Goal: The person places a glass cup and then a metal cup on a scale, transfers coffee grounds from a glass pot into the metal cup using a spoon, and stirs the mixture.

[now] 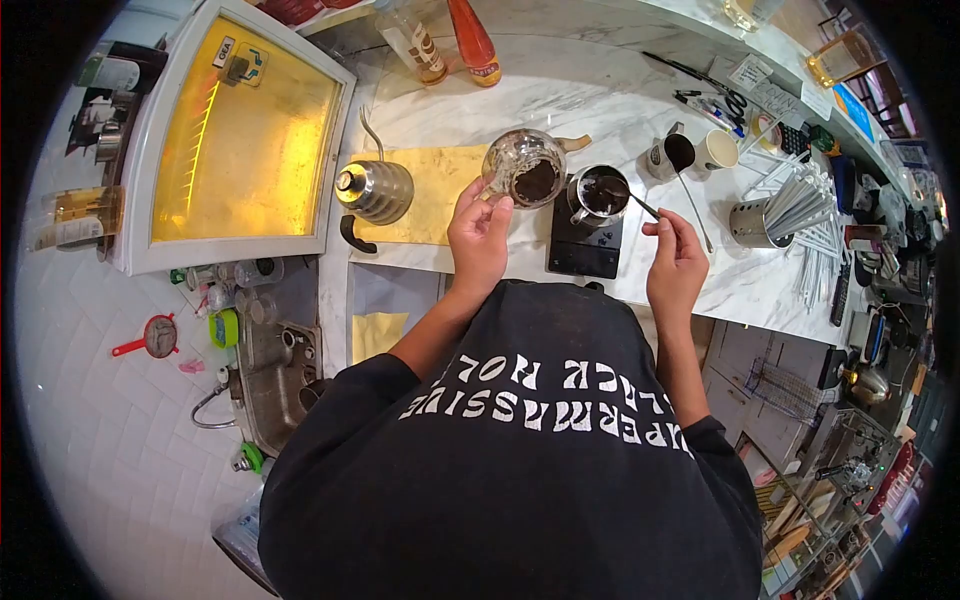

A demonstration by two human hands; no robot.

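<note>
My left hand holds a round glass carafe by its near side, fingers closed on it. Dark coffee grounds lie inside the carafe, and a wooden handle shows beside it. Just to the right, a small metal cup with dark grounds stands on a black digital scale. My right hand pinches the handle of a spoon, whose far end reaches into the cup. The spoon's bowl is hard to make out among the grounds.
A steel gooseneck kettle stands on a yellow cloth to the left. Two bottles are at the back. To the right are a metal pitcher, a pale cup and a perforated straw holder. A sink lies lower left.
</note>
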